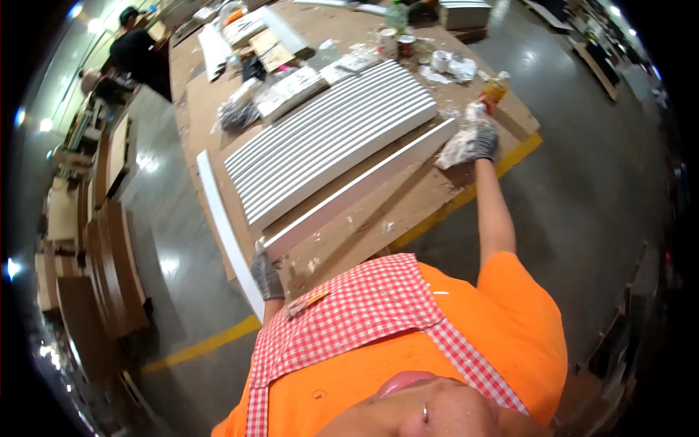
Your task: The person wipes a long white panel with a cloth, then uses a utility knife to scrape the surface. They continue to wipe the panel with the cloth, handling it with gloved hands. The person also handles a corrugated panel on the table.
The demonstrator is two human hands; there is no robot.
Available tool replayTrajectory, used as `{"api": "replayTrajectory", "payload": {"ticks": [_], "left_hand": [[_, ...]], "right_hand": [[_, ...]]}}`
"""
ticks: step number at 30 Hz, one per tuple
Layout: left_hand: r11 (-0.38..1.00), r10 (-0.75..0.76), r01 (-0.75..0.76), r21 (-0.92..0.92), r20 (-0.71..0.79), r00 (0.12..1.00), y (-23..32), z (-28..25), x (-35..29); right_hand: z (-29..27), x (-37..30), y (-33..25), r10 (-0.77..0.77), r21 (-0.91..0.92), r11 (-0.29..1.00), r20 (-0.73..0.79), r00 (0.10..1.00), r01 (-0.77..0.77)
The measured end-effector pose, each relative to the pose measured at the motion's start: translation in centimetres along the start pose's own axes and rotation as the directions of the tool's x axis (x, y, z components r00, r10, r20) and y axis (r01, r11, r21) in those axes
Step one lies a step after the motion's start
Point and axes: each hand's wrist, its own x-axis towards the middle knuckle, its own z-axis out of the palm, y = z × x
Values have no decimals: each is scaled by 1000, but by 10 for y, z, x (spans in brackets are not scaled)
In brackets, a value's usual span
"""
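A white strip (pixel 362 187) lies on the table (pixel 517 116) beside a row of white bars (pixel 335 138). The gloved left hand (pixel 266 275) is at its left end (closed on it or not, I cannot tell); the right hand (pixel 486 140) clutches a whitish cloth (pixel 457 148) near a bottle (pixel 494 90) of amber liquid. Farther, two cans (pixel 388 45) stand, contents unclear.

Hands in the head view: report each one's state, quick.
Left hand: at the left end of the front white board; grip cannot be told.
Right hand: closed, holding a white rag.
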Motion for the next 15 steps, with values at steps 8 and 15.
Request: {"api": "replayTrajectory", "payload": {"ticks": [8, 15], "left_hand": [[967, -201, 204, 155, -35, 979, -4, -23, -13], [924, -342, 371, -91, 240, 909, -14, -36, 6]], "right_hand": [[-43, -43, -47, -245, 16, 969, 205, 948, 247], [19, -105, -97, -369, 89, 909, 625, 688, 407]]}}
